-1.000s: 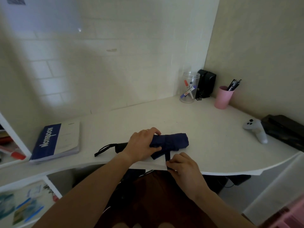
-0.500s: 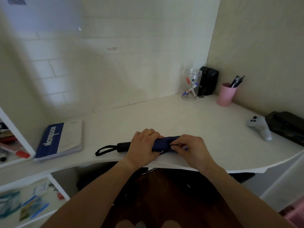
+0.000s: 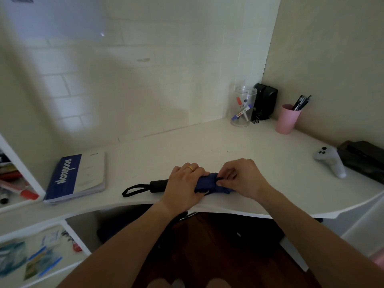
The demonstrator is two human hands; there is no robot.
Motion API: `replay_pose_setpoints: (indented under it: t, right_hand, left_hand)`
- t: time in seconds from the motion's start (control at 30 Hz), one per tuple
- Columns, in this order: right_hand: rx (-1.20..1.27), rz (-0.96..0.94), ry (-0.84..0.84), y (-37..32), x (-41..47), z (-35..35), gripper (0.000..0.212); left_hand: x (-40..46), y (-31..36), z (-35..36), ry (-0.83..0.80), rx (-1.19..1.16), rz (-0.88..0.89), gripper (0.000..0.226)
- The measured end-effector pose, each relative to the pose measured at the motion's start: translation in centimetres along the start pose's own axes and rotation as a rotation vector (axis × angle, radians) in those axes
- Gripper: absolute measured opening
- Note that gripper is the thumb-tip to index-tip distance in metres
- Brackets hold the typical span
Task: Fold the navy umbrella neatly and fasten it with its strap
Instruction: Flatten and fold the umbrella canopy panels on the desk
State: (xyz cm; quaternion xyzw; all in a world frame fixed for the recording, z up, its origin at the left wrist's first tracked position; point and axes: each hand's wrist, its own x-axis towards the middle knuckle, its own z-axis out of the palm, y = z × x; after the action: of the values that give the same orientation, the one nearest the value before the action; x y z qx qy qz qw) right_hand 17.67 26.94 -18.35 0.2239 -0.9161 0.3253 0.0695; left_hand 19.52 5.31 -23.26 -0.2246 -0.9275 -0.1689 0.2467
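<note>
The navy umbrella point(image 3: 208, 182) lies rolled up near the front edge of the white desk point(image 3: 207, 146), its black handle point(image 3: 159, 185) and wrist loop point(image 3: 135, 189) pointing left. My left hand point(image 3: 184, 185) grips the roll just right of the handle. My right hand point(image 3: 242, 177) sits over the right part of the roll, fingers curled and pinching the fabric or strap there. The strap itself is hidden under my fingers.
A blue and white notebook point(image 3: 78, 177) lies at the left. At the back right stand a clear jar of markers point(image 3: 243, 107), a black speaker point(image 3: 265, 101) and a pink pen cup point(image 3: 287, 118). A white controller point(image 3: 331, 162) and a black device point(image 3: 362, 160) lie at the right.
My right hand has come up from the desk's front edge, where it held the hanging strap, onto the top of the roll. My left hand has kept its grip.
</note>
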Motion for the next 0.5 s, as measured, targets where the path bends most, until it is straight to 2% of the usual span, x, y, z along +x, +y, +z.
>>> replay_pose_setpoints:
  t: [0.2, 0.27, 0.33, 0.4, 0.5]
  right_hand:
    - [-0.094, -0.057, -0.075, -0.1, 0.7, -0.8, 0.012]
    - [-0.131, -0.04, -0.073, 0.2, 1.4, -0.8, 0.026]
    - [-0.113, 0.024, -0.144, 0.7, 2.0, -1.0, 0.041]
    - [-0.089, 0.034, -0.232, 1.3, 2.6, -1.0, 0.034]
    - [-0.067, 0.026, -0.217, 1.7, 2.9, -0.8, 0.019]
  left_hand:
    - [0.0, -0.3, 0.3, 0.027, -0.007, 0.018, 0.04]
    - [0.0, -0.3, 0.3, 0.034, -0.009, 0.035, 0.039]
    - [-0.1, -0.5, 0.5, 0.039, -0.008, 0.056, 0.039]
    - [0.0, -0.7, 0.7, 0.042, -0.006, 0.071, 0.039]
    - [0.1, -1.0, 0.9, 0.037, -0.002, 0.084, 0.039]
